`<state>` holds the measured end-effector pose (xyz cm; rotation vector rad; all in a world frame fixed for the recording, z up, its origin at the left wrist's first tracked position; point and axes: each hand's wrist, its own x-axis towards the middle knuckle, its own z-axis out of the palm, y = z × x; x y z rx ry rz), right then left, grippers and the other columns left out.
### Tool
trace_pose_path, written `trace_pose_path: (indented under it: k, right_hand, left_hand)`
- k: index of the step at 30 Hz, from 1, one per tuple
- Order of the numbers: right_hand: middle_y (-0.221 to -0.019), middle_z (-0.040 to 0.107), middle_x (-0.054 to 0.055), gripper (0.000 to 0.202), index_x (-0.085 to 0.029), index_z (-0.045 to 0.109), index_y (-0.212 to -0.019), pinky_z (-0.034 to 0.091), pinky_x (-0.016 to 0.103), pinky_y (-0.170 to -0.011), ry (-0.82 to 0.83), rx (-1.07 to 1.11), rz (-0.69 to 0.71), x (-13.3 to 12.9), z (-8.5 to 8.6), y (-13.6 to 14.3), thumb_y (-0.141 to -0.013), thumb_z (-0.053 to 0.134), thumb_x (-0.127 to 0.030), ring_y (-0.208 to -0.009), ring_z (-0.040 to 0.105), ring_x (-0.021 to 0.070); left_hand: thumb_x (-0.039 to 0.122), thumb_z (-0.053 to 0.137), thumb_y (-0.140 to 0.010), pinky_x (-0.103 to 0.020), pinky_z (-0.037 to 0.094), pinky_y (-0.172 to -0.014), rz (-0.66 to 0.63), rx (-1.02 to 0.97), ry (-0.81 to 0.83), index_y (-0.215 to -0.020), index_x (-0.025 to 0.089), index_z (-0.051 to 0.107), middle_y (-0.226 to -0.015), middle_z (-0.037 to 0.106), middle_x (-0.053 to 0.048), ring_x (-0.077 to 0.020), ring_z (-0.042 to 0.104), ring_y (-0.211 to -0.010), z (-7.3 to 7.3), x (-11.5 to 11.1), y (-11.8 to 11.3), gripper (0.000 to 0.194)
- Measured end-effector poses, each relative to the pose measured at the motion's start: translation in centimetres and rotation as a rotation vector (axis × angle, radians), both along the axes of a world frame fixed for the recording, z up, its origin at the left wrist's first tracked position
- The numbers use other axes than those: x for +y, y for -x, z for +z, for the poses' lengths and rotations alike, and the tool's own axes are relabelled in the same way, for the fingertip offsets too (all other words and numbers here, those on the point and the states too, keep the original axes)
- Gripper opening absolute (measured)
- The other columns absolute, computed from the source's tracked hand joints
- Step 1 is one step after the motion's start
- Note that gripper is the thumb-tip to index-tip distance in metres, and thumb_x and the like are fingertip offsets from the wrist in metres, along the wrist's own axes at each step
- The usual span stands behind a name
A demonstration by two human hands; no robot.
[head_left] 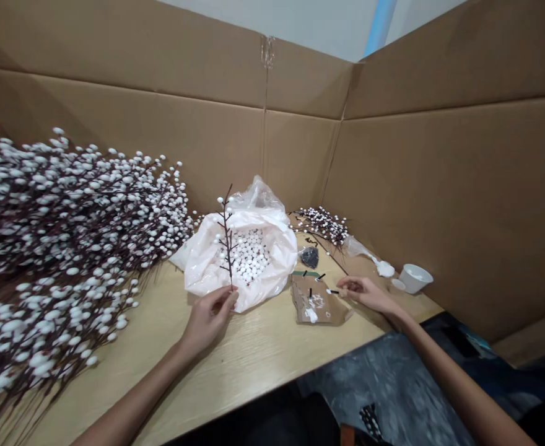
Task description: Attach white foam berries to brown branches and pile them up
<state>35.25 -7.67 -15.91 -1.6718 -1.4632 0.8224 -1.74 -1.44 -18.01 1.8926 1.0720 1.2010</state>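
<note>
My left hand [213,313] is closed in a pinch around the lower end of a thin brown artificial berry stem [228,238]. The stem stands upright, with short bare side twigs and a few white berries. Behind it lies an open white plastic bag [198,263] full of loose white berries [251,254]. My right hand [364,293] is closed, its fingertips at a short black stick [334,292] with a white end, at the right edge of a cardboard piece [300,303]. White glue [310,315] is smeared on that cardboard, and several similar black sticks lie on it.
Large bundles of white-berried stems [91,204] fill the left side. At the back are a smaller berry bunch [323,224] and a small bag of dark bits [309,256]. A white cup [415,279] stands right, near a glue-smeared plastic bag [384,267]. Cardboard walls [453,173] enclose the table.
</note>
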Motion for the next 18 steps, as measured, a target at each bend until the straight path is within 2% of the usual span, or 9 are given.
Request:
trace_pose_path:
  k: [5, 12, 18]
  right_hand:
    - [-0.064, 0.063, 0.003, 0.032, -0.014, 0.067, -0.072, 0.039, 0.029, -0.058, -0.023, -0.015, 0.044, 0.0, -1.2, 0.0, -0.062, 0.07, -0.044, -0.059, 0.052, 0.015]
    - [-0.065, 0.063, 0.004, 0.028, -0.015, 0.065, -0.066, 0.04, 0.03, -0.063, -0.059, -0.035, 0.042, 0.6, -1.6, -0.1, -0.065, 0.067, -0.042, -0.063, 0.054, 0.0175]
    - [-0.066, 0.062, 0.003, 0.025, -0.015, 0.066, -0.072, 0.038, 0.028, -0.059, -0.035, -0.041, 0.063, 0.7, -1.2, 0.3, -0.066, 0.067, -0.039, -0.061, 0.051, 0.0153]
  left_hand:
    - [0.041, 0.057, -0.08, -0.023, 0.05, -0.054, -0.025, 0.033, -0.031, -0.082, 0.014, 0.068, -0.072, 0.067, -0.005, -0.0168, 0.06, -0.063, 0.3, -0.1, 0.0, 0.03]
    - [0.041, 0.056, -0.08, -0.022, 0.049, -0.054, -0.027, 0.03, -0.038, -0.082, 0.014, 0.068, -0.071, 0.067, -0.005, -0.0165, 0.059, -0.062, 0.5, -0.2, -0.1, 0.029]
    - [0.042, 0.057, -0.08, -0.022, 0.049, -0.053, -0.019, 0.04, -0.044, -0.08, 0.015, 0.068, -0.071, 0.067, -0.004, -0.0161, 0.059, -0.06, 0.5, -0.2, -0.1, 0.029]
